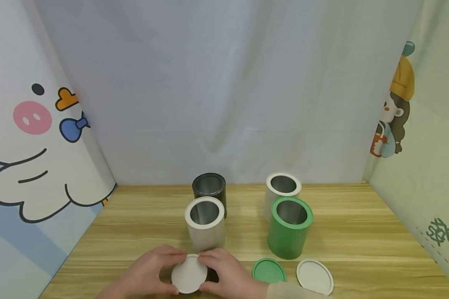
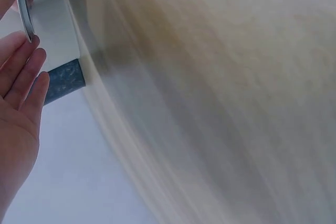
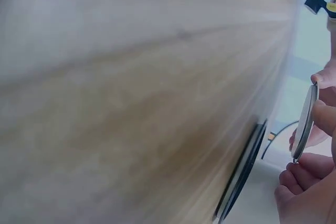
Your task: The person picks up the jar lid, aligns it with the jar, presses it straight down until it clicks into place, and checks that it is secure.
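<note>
A round white lid [image 1: 189, 274] is held between both hands, in front of the left white can [image 1: 208, 236]. My left hand [image 1: 149, 268] pinches its left edge with thumb and fingers. On the opposite edge, my right hand [image 1: 229, 272] grips it the same way. Seen edge-on in the right wrist view, the lid [image 3: 305, 121] is tilted and raised off the table. A dark-edged flat disc [image 3: 242, 174] lies on the table below, mostly hidden in the head view. Behind the white can stands an open black can [image 1: 222, 203].
To the right, an open green can [image 1: 288, 245] stands before another open white can [image 1: 270, 203]. A green lid [image 1: 268, 272] and a second white lid [image 1: 315, 277] lie near the right forearm. Curtains enclose the wooden table [image 1: 359, 232] at the back and sides.
</note>
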Action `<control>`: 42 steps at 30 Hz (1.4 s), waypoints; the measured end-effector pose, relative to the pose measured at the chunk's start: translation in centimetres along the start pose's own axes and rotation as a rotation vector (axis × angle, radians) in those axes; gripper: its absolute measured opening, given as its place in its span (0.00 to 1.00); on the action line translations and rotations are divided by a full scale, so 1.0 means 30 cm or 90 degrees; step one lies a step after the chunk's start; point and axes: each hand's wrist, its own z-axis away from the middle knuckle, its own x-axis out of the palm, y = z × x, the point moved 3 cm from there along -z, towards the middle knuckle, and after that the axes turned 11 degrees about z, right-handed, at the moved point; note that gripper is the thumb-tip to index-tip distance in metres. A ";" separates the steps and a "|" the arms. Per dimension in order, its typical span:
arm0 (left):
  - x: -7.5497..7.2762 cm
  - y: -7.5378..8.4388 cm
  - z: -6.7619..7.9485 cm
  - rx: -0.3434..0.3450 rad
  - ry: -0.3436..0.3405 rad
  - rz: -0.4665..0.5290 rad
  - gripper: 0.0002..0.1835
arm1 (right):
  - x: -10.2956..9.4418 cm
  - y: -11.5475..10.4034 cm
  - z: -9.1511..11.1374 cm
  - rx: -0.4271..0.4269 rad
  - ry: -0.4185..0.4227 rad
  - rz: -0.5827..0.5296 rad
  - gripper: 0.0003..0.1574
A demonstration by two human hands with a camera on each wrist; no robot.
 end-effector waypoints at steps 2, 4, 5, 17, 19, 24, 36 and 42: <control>-0.005 0.004 -0.005 0.015 0.014 -0.004 0.36 | -0.007 0.005 0.002 0.006 0.004 -0.012 0.34; -0.010 0.008 -0.009 0.021 0.025 0.001 0.36 | -0.013 0.010 0.004 0.017 0.001 -0.029 0.35; -0.012 0.010 -0.012 0.024 0.029 0.004 0.36 | -0.016 0.012 0.005 0.021 -0.002 -0.036 0.35; -0.042 0.035 -0.037 0.055 0.082 0.038 0.35 | -0.063 0.023 0.015 0.029 0.026 -0.101 0.33; -0.046 0.039 -0.040 0.046 0.084 0.048 0.35 | -0.069 0.025 0.016 0.023 0.040 -0.110 0.33; -0.056 0.049 -0.045 0.017 0.088 0.069 0.35 | -0.077 0.031 0.019 0.003 0.080 -0.118 0.33; -0.093 0.088 -0.073 0.028 0.123 0.080 0.35 | -0.116 0.039 0.019 -0.031 0.175 -0.091 0.37; -0.111 0.099 -0.086 0.029 0.134 0.073 0.35 | -0.152 0.038 0.009 -0.036 0.193 -0.088 0.37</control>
